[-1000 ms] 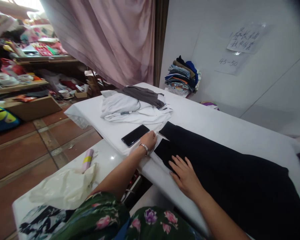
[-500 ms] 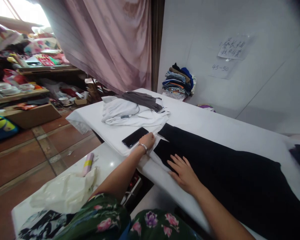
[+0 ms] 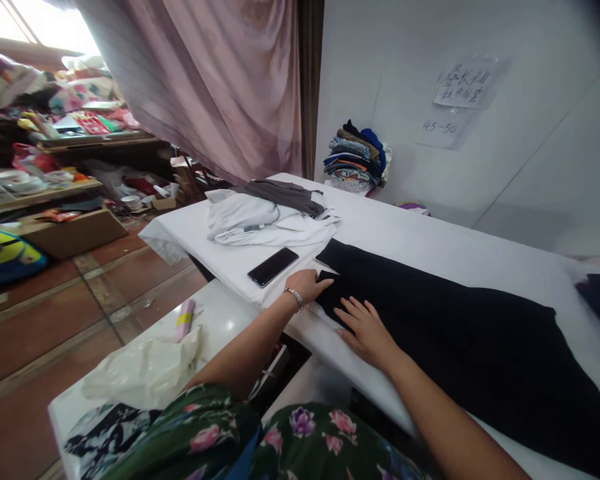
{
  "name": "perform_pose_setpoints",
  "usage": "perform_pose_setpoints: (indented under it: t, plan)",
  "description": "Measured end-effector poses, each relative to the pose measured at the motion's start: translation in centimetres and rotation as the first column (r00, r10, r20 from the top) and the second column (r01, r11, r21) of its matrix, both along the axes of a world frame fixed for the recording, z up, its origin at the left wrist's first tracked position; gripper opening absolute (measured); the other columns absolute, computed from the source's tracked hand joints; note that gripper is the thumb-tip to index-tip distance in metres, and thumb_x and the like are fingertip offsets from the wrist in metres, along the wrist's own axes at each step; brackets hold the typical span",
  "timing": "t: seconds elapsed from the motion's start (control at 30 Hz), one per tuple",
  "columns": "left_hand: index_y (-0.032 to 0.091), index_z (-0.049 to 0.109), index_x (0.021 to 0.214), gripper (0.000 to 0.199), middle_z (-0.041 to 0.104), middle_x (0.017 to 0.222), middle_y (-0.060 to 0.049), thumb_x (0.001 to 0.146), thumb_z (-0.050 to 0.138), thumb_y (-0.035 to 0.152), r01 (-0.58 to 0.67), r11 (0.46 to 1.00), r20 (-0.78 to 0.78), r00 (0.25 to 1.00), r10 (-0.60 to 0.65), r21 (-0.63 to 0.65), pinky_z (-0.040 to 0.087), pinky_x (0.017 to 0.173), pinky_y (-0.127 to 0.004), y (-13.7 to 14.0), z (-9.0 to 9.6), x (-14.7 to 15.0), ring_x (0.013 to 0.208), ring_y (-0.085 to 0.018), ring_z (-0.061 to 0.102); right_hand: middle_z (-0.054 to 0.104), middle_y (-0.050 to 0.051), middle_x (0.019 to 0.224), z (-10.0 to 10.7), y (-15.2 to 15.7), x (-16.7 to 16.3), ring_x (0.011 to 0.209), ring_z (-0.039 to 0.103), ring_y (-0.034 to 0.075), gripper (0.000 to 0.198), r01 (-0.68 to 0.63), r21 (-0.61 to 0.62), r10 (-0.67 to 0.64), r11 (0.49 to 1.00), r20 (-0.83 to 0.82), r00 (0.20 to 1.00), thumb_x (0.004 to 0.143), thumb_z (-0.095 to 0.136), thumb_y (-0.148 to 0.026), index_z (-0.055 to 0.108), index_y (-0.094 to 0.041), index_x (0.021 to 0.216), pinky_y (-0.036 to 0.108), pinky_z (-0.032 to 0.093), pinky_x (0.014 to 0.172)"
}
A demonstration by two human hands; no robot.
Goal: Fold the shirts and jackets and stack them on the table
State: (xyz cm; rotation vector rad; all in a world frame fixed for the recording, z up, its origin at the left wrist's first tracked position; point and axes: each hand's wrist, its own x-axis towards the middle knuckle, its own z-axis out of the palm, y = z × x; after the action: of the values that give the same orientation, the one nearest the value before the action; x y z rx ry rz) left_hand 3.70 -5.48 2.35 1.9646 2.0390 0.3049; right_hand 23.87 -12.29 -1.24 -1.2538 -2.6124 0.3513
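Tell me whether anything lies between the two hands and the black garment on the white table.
Nothing visible does. The left hand rests on the end of the flat black fabric garment, and the right hand lies flat on it nearby.
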Motion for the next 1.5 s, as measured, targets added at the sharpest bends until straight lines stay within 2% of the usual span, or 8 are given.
perform_pose_setpoints:
  t: [0.27, 0.53, 0.7, 0.87, 1.03, 1.23, 1.33, 1.5]
  plan:
    - [0.021, 0.054, 0.076, 0.016, 0.062, 0.074, 0.001, 0.082, 0.056, 0.036, -0.06, 0.982, 0.169, 0.985, 0.029, 0.179, 0.039, 0.062, -0.026, 0.8, 0.8, -1.2, 0.071, -0.015, 0.057, 0.037, 0.01, 0.148, 1.6, 0.9, 1.9, 0.14, 0.026, 0.027, 0.051, 0.081, 0.078, -0.069, 0.994, -0.14, 0.988, 0.093, 0.041, -0.048, 0.047, -0.024, 0.137, 0.056, 0.021, 0.11]
    - [0.021, 0.051, 0.073, 0.013, 0.062, 0.076, -0.002, 0.082, 0.057, 0.029, -0.111, 0.989, 0.117, 0.988, 0.099, 0.097, 0.039, 0.065, -0.027, 2.3, -1.6, -0.9, 0.075, -0.018, 0.057, 0.025, 0.012, 0.153, 0.5, 1.7, 2.4, 0.142, 0.016, 0.029, 0.053, 0.179, -0.083, -0.173, 0.98, 0.067, 0.983, 0.093, 0.038, -0.049, 0.043, -0.024, 0.139, 0.059, 0.027, 0.104]
    - [0.021, 0.05, 0.074, 0.016, 0.06, 0.073, 0.0, 0.082, 0.058, 0.032, -0.103, 0.977, 0.15, 0.986, 0.075, 0.188, 0.037, 0.063, -0.025, 2.3, -0.7, -1.6, 0.072, -0.015, 0.056, 0.027, 0.01, 0.153, 0.8, 1.4, 1.9, 0.143, 0.016, 0.026, 0.051, 0.151, -0.018, -0.151, 0.988, 0.009, 0.989, 0.094, 0.039, -0.044, 0.042, -0.022, 0.14, 0.055, 0.024, 0.108]
    - [0.021, 0.054, 0.077, 0.014, 0.064, 0.079, -0.002, 0.084, 0.056, 0.032, -0.1, 0.993, 0.077, 0.993, 0.095, 0.065, 0.04, 0.065, -0.026, 2.9, -1.3, -1.3, 0.077, -0.017, 0.06, 0.034, 0.01, 0.15, 0.4, 1.5, 1.7, 0.141, 0.023, 0.024, 0.052, 0.098, -0.04, -0.097, 0.994, 0.014, 0.995, 0.094, 0.037, -0.046, 0.041, -0.022, 0.141, 0.051, 0.023, 0.111]
    - [0.021, 0.06, 0.093, 0.013, 0.065, 0.102, -0.008, 0.086, 0.053, 0.028, -0.106, 0.988, 0.005, 0.994, 0.106, 0.111, 0.044, 0.077, -0.031, 2.0, -0.4, -1.0, 0.095, -0.022, 0.06, 0.041, 0.012, 0.145, -0.2, 1.4, 1.5, 0.138, 0.031, 0.026, 0.048, 0.075, 0.013, -0.074, 0.997, -0.046, 0.996, 0.094, 0.041, -0.042, 0.048, -0.02, 0.136, 0.051, 0.025, 0.111]
    - [0.02, 0.053, 0.126, 0.037, 0.05, 0.138, -0.009, 0.092, 0.042, 0.032, 0.219, 0.888, -0.066, 0.975, -0.211, 0.404, 0.029, 0.109, -0.038, 0.6, 1.8, 1.9, 0.13, -0.023, 0.04, 0.037, 0.012, 0.148, 1.1, 1.9, 2.3, 0.14, 0.024, 0.026, 0.044, 0.121, 0.304, -0.072, 0.945, -0.168, 0.983, 0.094, 0.04, -0.032, 0.049, -0.019, 0.136, 0.053, 0.022, 0.112]
    - [0.021, 0.044, 0.137, 0.049, 0.034, 0.15, -0.008, 0.091, 0.044, 0.04, 0.366, 0.886, -0.143, 0.93, -0.338, 0.283, 0.018, 0.114, -0.046, 1.2, 0.3, 3.2, 0.141, -0.026, 0.022, 0.028, 0.013, 0.152, 1.0, 2.5, 3.3, 0.142, 0.017, 0.028, 0.05, 0.313, 0.298, -0.291, 0.902, -0.116, 0.95, 0.094, 0.04, -0.038, 0.043, -0.018, 0.14, 0.055, 0.016, 0.112]
    - [0.018, 0.037, 0.142, 0.06, 0.025, 0.154, -0.011, 0.091, 0.041, 0.05, 0.325, 0.938, -0.167, 0.938, -0.304, 0.117, 0.02, 0.113, -0.048, 2.5, -2.9, 3.0, 0.143, -0.027, 0.018, 0.028, 0.017, 0.151, -0.3, 3.1, 4.3, 0.141, 0.018, 0.032, 0.062, 0.403, 0.087, -0.41, 0.911, 0.091, 0.907, 0.091, 0.041, -0.05, 0.039, -0.015, 0.142, 0.056, 0.014, 0.111]
